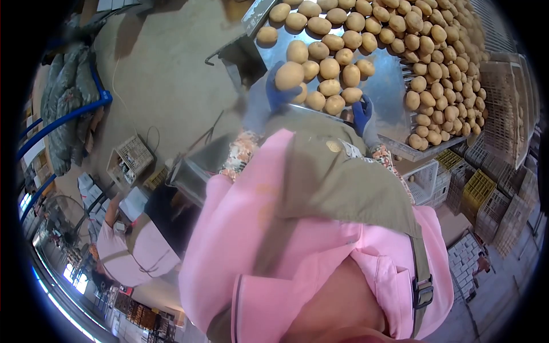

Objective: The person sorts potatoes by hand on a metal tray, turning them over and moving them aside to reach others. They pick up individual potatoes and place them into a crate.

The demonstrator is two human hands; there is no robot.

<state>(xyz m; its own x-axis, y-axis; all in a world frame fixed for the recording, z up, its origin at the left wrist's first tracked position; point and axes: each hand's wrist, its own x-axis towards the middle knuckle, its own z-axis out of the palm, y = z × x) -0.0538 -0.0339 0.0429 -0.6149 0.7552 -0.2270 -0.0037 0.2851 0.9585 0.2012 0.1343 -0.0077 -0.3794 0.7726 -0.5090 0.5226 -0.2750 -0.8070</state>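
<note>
potato (289, 75) held in left hand (279, 94), above its fingers.

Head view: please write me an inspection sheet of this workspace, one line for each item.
Surface: metal table, mostly covered with potatoes.
Job's things: one potato lifted off the pile.
Clutter: small crate standing on the floor.
Hands: left hand, blue glove, grips the lifted potato; right hand, blue glove, touches potatoes at the near edge, grip unclear.
Cables: thin line on the floor, perhaps a cable.
Surroundings: stacked plastic crates, another person nearby.
</note>
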